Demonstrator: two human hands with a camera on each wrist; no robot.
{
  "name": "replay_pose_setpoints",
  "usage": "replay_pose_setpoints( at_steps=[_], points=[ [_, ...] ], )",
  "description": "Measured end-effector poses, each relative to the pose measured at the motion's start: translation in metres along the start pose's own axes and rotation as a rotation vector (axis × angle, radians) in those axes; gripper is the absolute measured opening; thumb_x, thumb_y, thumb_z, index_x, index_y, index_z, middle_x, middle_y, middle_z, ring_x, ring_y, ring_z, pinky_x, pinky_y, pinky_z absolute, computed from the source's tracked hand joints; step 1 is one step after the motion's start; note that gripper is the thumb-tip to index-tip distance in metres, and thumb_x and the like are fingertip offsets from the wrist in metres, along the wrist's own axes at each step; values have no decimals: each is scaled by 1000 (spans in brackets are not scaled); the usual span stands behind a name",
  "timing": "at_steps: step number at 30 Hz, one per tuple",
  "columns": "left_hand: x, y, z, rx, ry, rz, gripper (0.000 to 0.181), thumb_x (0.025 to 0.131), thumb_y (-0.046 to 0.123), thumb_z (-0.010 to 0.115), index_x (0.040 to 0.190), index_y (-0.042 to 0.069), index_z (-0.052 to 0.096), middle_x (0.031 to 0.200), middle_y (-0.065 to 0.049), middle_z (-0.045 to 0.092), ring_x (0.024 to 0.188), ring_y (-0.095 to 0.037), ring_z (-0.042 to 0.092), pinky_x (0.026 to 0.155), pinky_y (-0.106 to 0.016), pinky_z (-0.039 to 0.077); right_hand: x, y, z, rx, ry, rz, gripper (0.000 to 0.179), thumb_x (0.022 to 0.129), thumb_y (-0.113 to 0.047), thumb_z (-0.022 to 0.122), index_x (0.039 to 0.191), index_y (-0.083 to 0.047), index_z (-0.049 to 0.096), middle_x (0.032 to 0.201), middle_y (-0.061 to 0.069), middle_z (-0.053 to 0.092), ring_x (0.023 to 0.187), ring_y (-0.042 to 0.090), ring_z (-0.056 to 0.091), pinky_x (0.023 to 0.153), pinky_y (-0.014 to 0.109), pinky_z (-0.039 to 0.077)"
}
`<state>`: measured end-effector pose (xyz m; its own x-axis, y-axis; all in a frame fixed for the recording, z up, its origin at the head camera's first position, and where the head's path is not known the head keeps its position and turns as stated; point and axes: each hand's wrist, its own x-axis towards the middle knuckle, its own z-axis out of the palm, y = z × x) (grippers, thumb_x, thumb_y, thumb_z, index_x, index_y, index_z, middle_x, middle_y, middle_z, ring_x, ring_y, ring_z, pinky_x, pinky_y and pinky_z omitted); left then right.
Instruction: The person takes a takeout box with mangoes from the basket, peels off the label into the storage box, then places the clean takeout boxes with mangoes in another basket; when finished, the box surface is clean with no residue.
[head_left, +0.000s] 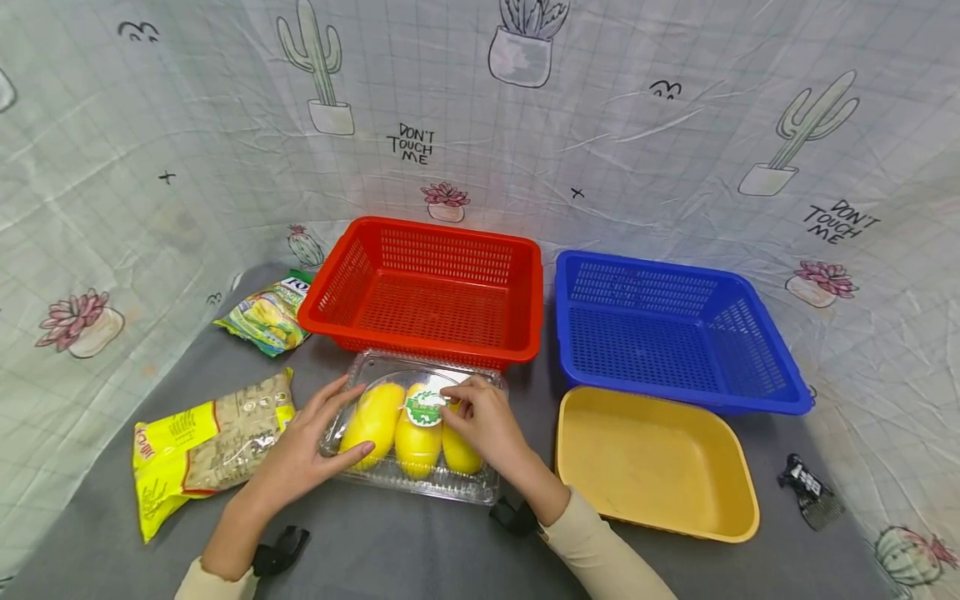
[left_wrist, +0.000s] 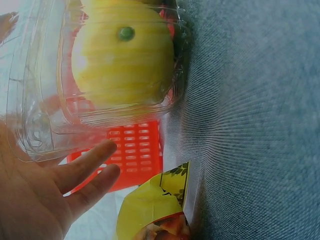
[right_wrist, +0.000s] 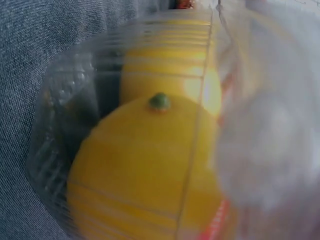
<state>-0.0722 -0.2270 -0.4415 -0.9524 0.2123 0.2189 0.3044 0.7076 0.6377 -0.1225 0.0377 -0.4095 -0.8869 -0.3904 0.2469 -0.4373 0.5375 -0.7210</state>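
Glossy clear plastic container (head_left: 450,486), smooth-skinned fruit (head_left: 377,417), matt woven cloth (head_left: 405,550).

- Left hand (head_left: 303,442): fingers extended, thumb spread well apart from them.
- Right hand (head_left: 483,421): fingers bent, thumb tip near the index fingertip.
- Left forearm (head_left: 242,523) and right forearm (head_left: 607,550): cream-sleeved, slanting inward from the near side of the table (head_left: 397,550).
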Motion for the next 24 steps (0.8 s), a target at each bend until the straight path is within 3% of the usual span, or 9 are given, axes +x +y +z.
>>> replay_pose_setpoints(
  at_steps=[15,24],
  points=[
    [0,0,0,4,-10,-12,74,84,39,76,148,23,42,155,-12,31,130,-42,42,91,-69,42,3,2,-1,-9,-35,-47,17,83,-4,74,100,0,76,82,7,61,62,9,52,58,19,43],
    [-2,-1,1,-2,-19,-21,75,84,40,76,148,22,42,155,-12,30,130,-42,43,91,-69,41,1,3,-4,53,-85,-18,16,85,-3,72,101,-1,74,90,8,63,68,11,54,62,20,46]
  ],
)
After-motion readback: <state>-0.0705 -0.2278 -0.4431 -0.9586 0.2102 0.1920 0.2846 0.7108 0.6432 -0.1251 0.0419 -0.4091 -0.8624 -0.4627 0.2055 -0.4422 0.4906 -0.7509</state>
